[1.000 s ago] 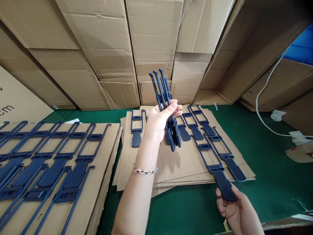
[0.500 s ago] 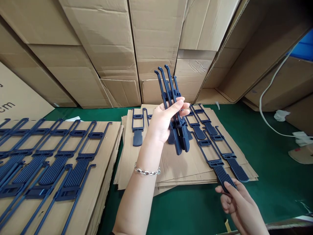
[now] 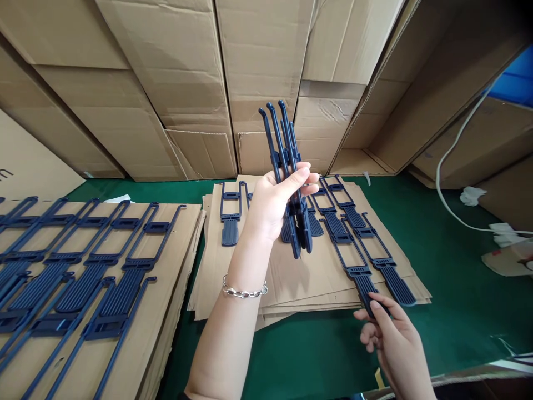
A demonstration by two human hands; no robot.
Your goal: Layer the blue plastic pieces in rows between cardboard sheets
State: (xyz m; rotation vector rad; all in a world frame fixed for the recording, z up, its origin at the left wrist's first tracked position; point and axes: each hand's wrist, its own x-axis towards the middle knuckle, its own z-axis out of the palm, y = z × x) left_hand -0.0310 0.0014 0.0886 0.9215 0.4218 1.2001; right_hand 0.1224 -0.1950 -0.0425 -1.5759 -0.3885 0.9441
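Note:
My left hand point(image 3: 275, 203), raised over the cardboard, is closed around a bunch of dark blue plastic frames point(image 3: 297, 219). Their thin hooked rods point up and their rounded paddle ends hang down. At the front right, my right hand point(image 3: 393, 330) pinches the ribbed end of a matching blue frame point(image 3: 363, 284) between thumb and fingers. That frame's far part overlaps others on the cardboard sheets point(image 3: 287, 283). Just right of it lies another frame point(image 3: 395, 280), untouched. More frames point(image 3: 230, 214) lie flat toward the back, some partly hidden behind my left hand.
On the left, a second cardboard stack point(image 3: 166, 278) carries rows of the same blue frames point(image 3: 129, 272). Large cardboard boxes point(image 3: 166, 72) stand along the back of the green table point(image 3: 316, 355). A white cable point(image 3: 441, 178) and crumpled white pieces point(image 3: 472, 195) are at right.
The view has shifted slightly. The frame in my right hand has turned a little, its near end moving left. My left hand keeps its bunch at about the same place.

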